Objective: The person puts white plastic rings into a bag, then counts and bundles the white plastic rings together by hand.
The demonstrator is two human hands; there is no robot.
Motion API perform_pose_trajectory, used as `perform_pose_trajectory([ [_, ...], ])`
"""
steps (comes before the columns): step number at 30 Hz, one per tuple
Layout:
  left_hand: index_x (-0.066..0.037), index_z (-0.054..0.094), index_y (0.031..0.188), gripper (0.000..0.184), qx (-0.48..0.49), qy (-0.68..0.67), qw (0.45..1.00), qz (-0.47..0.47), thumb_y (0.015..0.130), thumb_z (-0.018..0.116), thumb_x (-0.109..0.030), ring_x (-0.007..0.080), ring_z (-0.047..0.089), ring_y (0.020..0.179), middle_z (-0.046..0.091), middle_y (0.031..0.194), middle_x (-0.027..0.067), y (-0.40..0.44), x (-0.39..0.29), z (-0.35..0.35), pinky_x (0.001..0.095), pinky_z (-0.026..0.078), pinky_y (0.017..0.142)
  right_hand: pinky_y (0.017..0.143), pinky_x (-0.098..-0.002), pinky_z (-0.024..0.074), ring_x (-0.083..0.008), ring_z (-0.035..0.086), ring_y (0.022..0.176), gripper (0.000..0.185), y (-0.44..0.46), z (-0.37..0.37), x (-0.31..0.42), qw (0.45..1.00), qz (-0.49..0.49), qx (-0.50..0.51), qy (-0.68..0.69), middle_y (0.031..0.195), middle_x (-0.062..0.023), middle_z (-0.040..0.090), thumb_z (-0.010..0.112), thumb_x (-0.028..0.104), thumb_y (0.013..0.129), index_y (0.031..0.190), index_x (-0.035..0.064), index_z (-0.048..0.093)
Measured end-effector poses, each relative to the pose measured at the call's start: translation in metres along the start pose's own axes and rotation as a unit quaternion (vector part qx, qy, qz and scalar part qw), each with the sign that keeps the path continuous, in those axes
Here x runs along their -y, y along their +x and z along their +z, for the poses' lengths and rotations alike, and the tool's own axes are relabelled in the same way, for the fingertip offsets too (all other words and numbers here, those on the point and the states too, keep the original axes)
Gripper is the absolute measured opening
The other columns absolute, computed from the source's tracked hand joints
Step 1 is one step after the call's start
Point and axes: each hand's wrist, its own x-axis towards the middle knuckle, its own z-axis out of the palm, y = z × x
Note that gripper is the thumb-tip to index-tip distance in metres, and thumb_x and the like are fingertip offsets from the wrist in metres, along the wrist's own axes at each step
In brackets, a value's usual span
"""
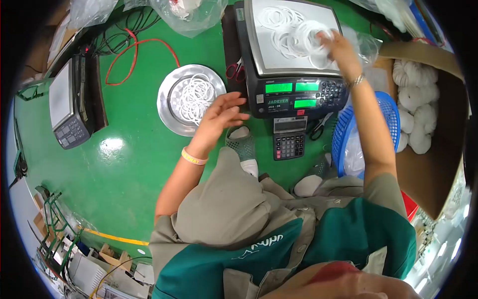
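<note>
White rings [294,37] lie in a loose pile on the pan of a black counting scale [301,94] with lit green displays. At the pile's right side, my right hand [339,49] has its fingers bent around some of the white rings, slightly blurred. My left hand [224,113] hovers between the scale and a round metal plate [166,102], fingers spread and holding nothing. More white rings [195,98] sit on that plate. A calculator [289,144] lies just below the scale's front.
Right of the scale stand a blue basket [343,134] and a cardboard box [423,169] with bundled white material [416,99]. Scissors [318,128] are beside the calculator. A second scale [69,99] is at the left, near a red cable [132,57]. Plastic bags [191,15] lie at the top.
</note>
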Motion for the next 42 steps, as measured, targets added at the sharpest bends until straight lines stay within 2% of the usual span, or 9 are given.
perform_pose_trajectory([
  [9,-0.001,0.058,0.096,0.019,-0.377,0.362,0.828,0.202,0.077,0.053,-0.003,0.0154,0.059,0.074,0.062,0.085,0.0096,-0.007,0.043,-0.152,0.0257,0.047,0.067,0.04,-0.0257,0.032,-0.012,0.043,0.044,0.039,0.135,-0.06,-0.099,0.982,0.057,-0.081,-0.158,0.058,-0.0032,0.052,0.057,0.027,0.071,0.105,0.0068,0.056],
  [14,-0.003,0.059,0.095,0.027,-0.357,0.457,0.804,0.128,0.068,0.06,-0.005,0.0232,0.06,0.071,0.06,0.091,0.0135,-0.003,0.052,-0.157,0.0297,0.048,0.066,0.043,-0.0296,0.0381,-0.0173,0.052,0.051,0.053,0.14,-0.06,-0.088,0.96,0.107,-0.074,-0.247,0.075,-0.0087,0.06,0.057,0.038,0.067,0.112,0.0105,0.053],
  [18,-0.011,0.056,0.105,0.044,-0.243,0.599,0.744,0.166,0.062,0.063,-0.006,0.0266,0.05,0.096,0.052,0.105,0.011,0.009,0.058,-0.138,0.0348,0.043,0.083,0.075,-0.0336,0.0434,-0.0273,0.057,0.086,0.06,0.165,-0.068,-0.123,0.961,0.078,-0.09,-0.249,0.098,-0.0171,0.059,0.054,0.042,0.067,0.12,0.0141,0.048],
  [19,-0.013,0.056,0.105,0.045,-0.227,0.616,0.733,0.177,0.062,0.063,-0.006,0.0268,0.051,0.095,0.051,0.104,0.0101,0.013,0.06,-0.134,0.0346,0.043,0.082,0.081,-0.0344,0.0393,-0.0305,0.052,0.094,0.061,0.187,-0.079,-0.153,0.789,-0.143,-0.317,-0.507,0.103,-0.0187,0.056,0.053,0.044,0.068,0.12,0.0141,0.048],
  [21,-0.019,0.055,0.108,0.047,-0.2,0.649,0.714,0.173,0.063,0.061,-0.006,0.0266,0.051,0.093,0.05,0.103,0.0085,0.02,0.061,-0.126,0.0357,0.043,0.079,0.094,-0.0361,0.0311,-0.0368,0.042,0.11,0.061,0.22,-0.098,-0.2,0.042,-0.463,-0.553,-0.691,0.114,-0.0219,0.051,0.051,0.047,0.069,0.121,0.0141,0.047],
  [28,-0.022,0.055,0.104,0.036,-0.182,0.774,0.59,0.143,0.071,0.051,-0.009,0.0222,0.05,0.091,0.048,0.095,0.0062,0.05,0.069,-0.147,0.0389,0.039,0.075,0.086,-0.0296,0.0374,-0.0254,0.05,0.101,0.048,0.185,-0.105,-0.195,0.024,-0.46,-0.451,-0.764,0.108,-0.0144,0.055,0.057,0.037,0.075,0.114,0.009,0.053],
  [30,-0.017,0.059,0.094,0.023,-0.177,0.795,0.558,0.16,0.075,0.047,-0.015,0.023,0.05,0.09,0.05,0.094,0.0066,0.055,0.067,-0.151,0.0385,0.039,0.073,0.079,-0.0275,0.0398,-0.0173,0.05,0.091,0.041,0.075,-0.05,-0.101,0.833,-0.237,-0.339,-0.367,0.108,-0.0095,0.055,0.057,0.031,0.078,0.111,0.0066,0.055],
  [31,-0.015,0.059,0.092,0.021,-0.17,0.806,0.548,0.144,0.073,0.049,-0.015,0.0231,0.05,0.089,0.05,0.093,0.0062,0.055,0.062,-0.15,0.0384,0.039,0.074,0.076,-0.0265,0.041,-0.0133,0.051,0.086,0.037,0.068,-0.044,-0.087,0.988,-0.022,-0.154,-0.008,0.107,-0.0071,0.055,0.057,0.028,0.079,0.109,0.0054,0.056],
  [42,0.001,0.054,0.091,0.023,-0.328,0.524,0.743,0.257,0.072,0.047,-0.007,0.0399,0.054,0.08,0.056,0.085,0.0239,0.03,0.031,-0.168,0.0428,0.044,0.071,0.066,-0.0192,0.0391,-0.0065,0.048,0.082,0.026,-0.066,-0.007,-0.047,0.988,-0.049,-0.126,0.072,0.103,-0.0015,0.055,0.051,0.011,0.083,0.108,0.0028,0.054],
])
